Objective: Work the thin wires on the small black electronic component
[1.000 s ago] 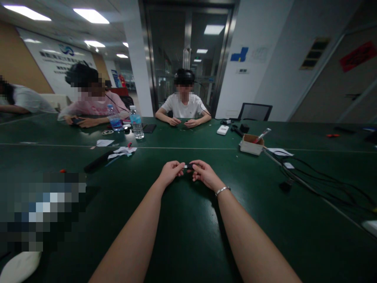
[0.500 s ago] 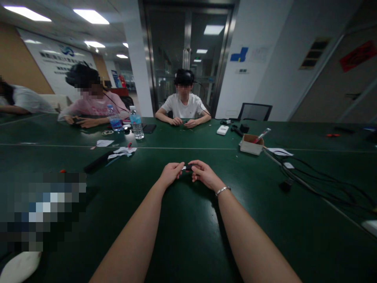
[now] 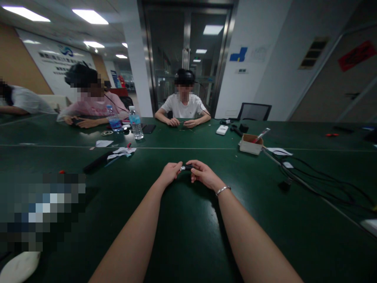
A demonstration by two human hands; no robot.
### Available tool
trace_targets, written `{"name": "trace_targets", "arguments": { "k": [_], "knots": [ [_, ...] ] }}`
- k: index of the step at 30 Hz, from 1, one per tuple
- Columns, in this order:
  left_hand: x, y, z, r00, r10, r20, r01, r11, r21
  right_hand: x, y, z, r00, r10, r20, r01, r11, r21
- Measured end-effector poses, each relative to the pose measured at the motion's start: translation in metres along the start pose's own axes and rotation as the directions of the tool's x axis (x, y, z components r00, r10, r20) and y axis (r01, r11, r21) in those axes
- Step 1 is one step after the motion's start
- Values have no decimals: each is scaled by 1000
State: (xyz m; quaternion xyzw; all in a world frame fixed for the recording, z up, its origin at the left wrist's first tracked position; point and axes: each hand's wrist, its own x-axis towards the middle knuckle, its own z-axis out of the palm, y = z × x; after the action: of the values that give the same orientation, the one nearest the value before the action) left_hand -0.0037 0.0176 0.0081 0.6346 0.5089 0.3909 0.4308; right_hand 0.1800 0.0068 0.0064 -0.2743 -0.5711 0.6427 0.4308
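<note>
A small black-and-silver object (image 3: 186, 168) spans the gap between my two hands, just above the green table (image 3: 188, 228). Its silver end is pinched between the thumb and fingers of my left hand (image 3: 171, 173). At the black end, the thumb and curled fingers of my right hand (image 3: 204, 174) are closed on it. The object is too small to tell its exact kind. A silver bracelet (image 3: 223, 190) circles my right wrist.
Across the table sit a person in a white shirt (image 3: 183, 105) and another in pink (image 3: 91, 106). Water bottles (image 3: 136, 124), papers (image 3: 120, 152) and a dark rod-like thing (image 3: 98, 162) lie left. A small box (image 3: 251, 145) and black cables (image 3: 321, 173) are right.
More of the object's black part shows between my hands, and its silver end sits slightly further left. Both hands keep their hold. The whole view has shifted a little.
</note>
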Motion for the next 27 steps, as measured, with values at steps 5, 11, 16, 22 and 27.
{"name": "trace_targets", "arguments": {
  "k": [5, 11, 16, 22, 27],
  "knots": [
    [-1, 0, 8, 993, 62, -96, -58, 997, 45, 2, 1, 2, 993, 10, -121, -9, 1000, 16],
    [-2, -2, 12, 979, 161, -125, -161, 987, 9, 5, 4, 3, 970, 29, -239, -26, 1000, 13],
    [-1, -5, 11, 962, 258, -86, -264, 963, -60, 6, 4, 2, 963, 32, -267, -17, 998, 57],
    [-4, -4, 10, 965, 253, -75, -253, 967, 9, 5, 5, 2, 973, 23, -230, -11, 999, 51],
    [-6, -4, 9, 970, 234, -63, -227, 969, 97, 4, 5, 2, 980, 31, -196, -22, 999, 47]
  ]
}}
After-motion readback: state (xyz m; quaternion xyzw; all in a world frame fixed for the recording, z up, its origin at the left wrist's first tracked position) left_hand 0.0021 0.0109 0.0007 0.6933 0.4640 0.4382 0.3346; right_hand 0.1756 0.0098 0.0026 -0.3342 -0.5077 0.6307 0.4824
